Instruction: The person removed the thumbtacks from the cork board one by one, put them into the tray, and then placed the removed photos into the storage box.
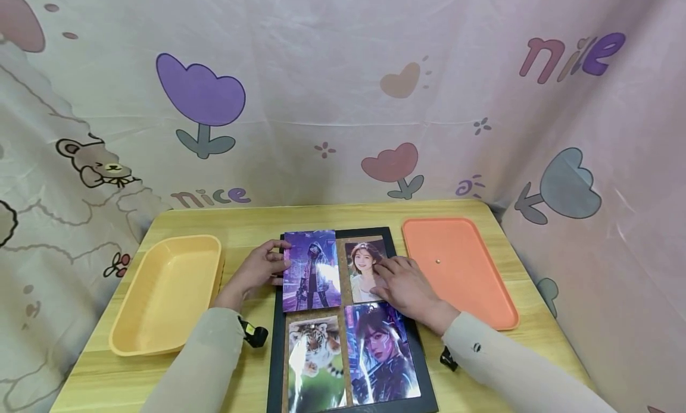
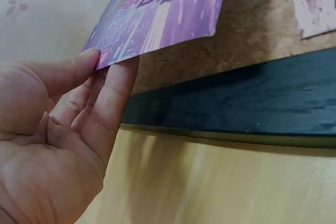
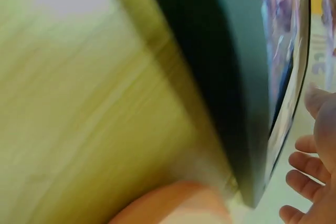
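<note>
My left hand point(image 1: 257, 269) pinches the left edge of a purple photo card of a hooded figure point(image 1: 306, 264) between thumb and fingers. In the left wrist view this photo point(image 2: 168, 22) is raised off the cork there, with fingertips beneath it. The card lies over the upper left of a cork board with a black frame point(image 1: 277, 341). My right hand point(image 1: 408, 287) reaches over the frame's right side, its loosely spread fingers over the portrait photo point(image 1: 358, 267) at the upper right. Below are a tiger photo point(image 1: 316, 365) and a photo of a purple-lit figure point(image 1: 383, 359).
A deep yellow bin point(image 1: 171, 288) stands on the wooden table point(image 1: 252, 222) at the left. To the right lies a flat orange tray point(image 1: 466, 282) with a small round metallic piece point(image 1: 437, 261) on it. A printed curtain point(image 1: 300, 91) hangs behind the table.
</note>
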`<state>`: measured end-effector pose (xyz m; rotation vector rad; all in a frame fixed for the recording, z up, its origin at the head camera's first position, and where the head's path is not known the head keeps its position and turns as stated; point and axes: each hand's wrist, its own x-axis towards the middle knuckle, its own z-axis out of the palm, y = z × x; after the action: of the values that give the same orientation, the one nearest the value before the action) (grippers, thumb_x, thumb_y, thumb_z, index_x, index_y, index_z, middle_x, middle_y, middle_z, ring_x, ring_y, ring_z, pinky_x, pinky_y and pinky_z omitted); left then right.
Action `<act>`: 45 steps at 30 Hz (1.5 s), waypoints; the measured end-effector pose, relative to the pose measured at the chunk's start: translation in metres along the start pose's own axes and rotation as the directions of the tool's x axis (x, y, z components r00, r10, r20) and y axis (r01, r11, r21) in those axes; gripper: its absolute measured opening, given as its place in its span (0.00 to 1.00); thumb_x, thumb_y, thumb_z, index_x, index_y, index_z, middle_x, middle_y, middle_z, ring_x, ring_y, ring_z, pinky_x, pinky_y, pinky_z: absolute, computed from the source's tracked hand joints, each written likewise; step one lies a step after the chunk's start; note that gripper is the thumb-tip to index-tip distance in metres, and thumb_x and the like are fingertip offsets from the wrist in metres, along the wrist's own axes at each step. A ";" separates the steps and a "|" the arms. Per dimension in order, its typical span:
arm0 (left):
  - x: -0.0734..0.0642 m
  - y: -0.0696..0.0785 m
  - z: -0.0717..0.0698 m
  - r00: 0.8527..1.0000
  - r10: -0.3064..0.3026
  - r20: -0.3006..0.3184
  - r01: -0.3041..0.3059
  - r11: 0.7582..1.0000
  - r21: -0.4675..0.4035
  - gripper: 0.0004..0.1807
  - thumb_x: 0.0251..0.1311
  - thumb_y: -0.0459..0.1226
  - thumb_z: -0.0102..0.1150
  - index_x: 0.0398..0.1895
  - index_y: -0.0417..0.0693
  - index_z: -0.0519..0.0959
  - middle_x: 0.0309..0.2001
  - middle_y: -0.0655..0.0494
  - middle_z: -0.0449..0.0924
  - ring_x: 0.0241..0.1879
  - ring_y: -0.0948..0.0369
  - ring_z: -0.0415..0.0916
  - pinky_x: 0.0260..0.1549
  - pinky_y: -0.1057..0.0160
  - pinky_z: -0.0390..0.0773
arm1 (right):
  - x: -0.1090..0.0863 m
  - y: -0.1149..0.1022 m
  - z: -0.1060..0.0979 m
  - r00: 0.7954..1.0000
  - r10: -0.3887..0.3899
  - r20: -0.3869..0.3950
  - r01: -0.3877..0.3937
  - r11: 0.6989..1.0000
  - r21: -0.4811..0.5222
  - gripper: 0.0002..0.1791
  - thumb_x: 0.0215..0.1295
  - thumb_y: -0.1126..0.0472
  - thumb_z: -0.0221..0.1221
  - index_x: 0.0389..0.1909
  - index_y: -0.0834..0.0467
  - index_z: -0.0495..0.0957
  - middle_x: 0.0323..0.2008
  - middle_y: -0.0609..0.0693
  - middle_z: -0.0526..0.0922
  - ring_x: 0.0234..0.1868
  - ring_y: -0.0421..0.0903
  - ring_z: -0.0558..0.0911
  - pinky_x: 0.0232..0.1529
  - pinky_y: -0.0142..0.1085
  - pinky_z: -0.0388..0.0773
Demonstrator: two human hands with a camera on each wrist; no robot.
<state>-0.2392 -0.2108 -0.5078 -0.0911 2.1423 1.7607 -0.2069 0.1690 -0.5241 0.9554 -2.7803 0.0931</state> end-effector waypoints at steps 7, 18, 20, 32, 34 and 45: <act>-0.009 0.014 -0.009 0.999 0.022 0.028 -0.023 1.000 0.001 0.25 0.76 0.28 0.57 0.73 0.46 0.68 0.45 0.51 0.73 0.37 0.58 0.77 0.32 0.61 0.87 | -0.014 0.016 0.005 0.995 0.092 0.038 -0.094 0.995 0.030 0.35 0.74 0.39 0.62 0.68 0.62 0.79 0.63 0.59 0.81 0.63 0.59 0.78 0.65 0.58 0.75; -0.039 0.030 -0.048 0.998 0.048 0.032 -0.049 0.998 0.035 0.26 0.76 0.30 0.57 0.73 0.45 0.67 0.51 0.47 0.76 0.42 0.56 0.84 0.42 0.56 0.90 | -0.021 0.015 0.009 0.990 0.124 0.061 -0.127 0.990 0.054 0.36 0.75 0.39 0.61 0.70 0.61 0.77 0.66 0.60 0.79 0.64 0.61 0.79 0.63 0.60 0.76; -0.046 0.033 -0.057 0.998 0.053 0.034 -0.055 0.997 0.052 0.27 0.76 0.31 0.58 0.74 0.44 0.65 0.51 0.47 0.76 0.42 0.56 0.84 0.42 0.56 0.90 | -0.021 0.014 0.010 0.989 0.134 0.066 -0.138 0.989 0.057 0.36 0.75 0.39 0.61 0.70 0.61 0.77 0.66 0.60 0.79 0.64 0.61 0.78 0.63 0.60 0.76; -0.086 0.037 -0.140 0.998 0.065 0.011 -0.066 0.990 0.122 0.20 0.77 0.35 0.59 0.66 0.61 0.72 0.49 0.60 0.78 0.42 0.61 0.84 0.41 0.59 0.89 | -0.020 0.013 0.012 0.986 0.148 0.070 -0.153 0.986 0.069 0.36 0.75 0.39 0.61 0.71 0.61 0.76 0.67 0.61 0.78 0.65 0.62 0.78 0.64 0.60 0.75; -0.091 0.036 -0.154 0.998 0.062 0.006 -0.062 0.990 0.128 0.19 0.77 0.34 0.58 0.64 0.64 0.72 0.48 0.63 0.79 0.41 0.61 0.85 0.40 0.59 0.89 | -0.021 0.013 0.012 0.986 0.152 0.070 -0.157 0.985 0.070 0.35 0.75 0.39 0.61 0.71 0.61 0.76 0.67 0.61 0.78 0.65 0.61 0.78 0.64 0.60 0.75; -0.122 0.022 -0.216 0.998 -0.002 -0.068 0.019 0.968 0.249 0.21 0.78 0.34 0.57 0.61 0.75 0.73 0.44 0.69 0.79 0.39 0.62 0.84 0.38 0.60 0.88 | -0.021 0.011 0.011 0.984 0.163 0.074 -0.170 0.981 0.091 0.35 0.75 0.41 0.62 0.70 0.62 0.76 0.68 0.62 0.77 0.66 0.63 0.77 0.64 0.60 0.75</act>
<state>-0.1833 -0.4351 -0.4148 -0.0978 2.3882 1.4865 -0.1995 0.1894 -0.5391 0.7575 -2.9374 0.2274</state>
